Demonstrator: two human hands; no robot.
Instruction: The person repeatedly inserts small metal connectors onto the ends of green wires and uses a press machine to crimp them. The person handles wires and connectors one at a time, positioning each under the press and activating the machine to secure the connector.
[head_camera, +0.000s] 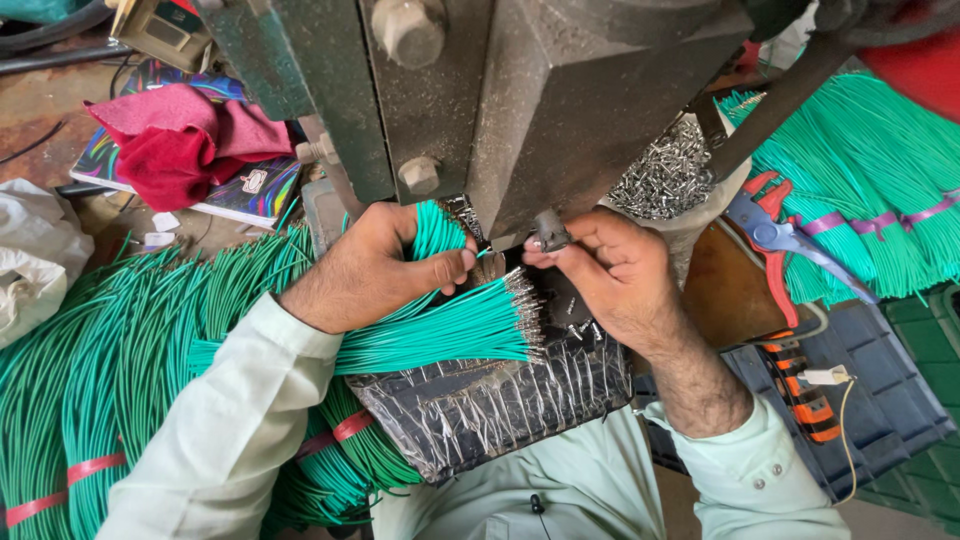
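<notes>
My left hand (375, 265) grips a bundle of green wires (450, 325) with metal terminals on their ends; the bundle fans out to the right over a black tape-wrapped block (490, 405). My right hand (610, 270) pinches something small, too small to make out, at the die (548, 232) of a grey-green press machine (520, 90), its fingertips right under the tool. Both hands meet just below the machine head.
Large coils of green wire (110, 380) with red ties lie at left, more bundles (870, 170) with purple ties at right. A heap of loose metal terminals (665, 170), red-handled pliers (775, 235), red cloths (185, 140) on a colourful book, a dark plastic crate (880, 400).
</notes>
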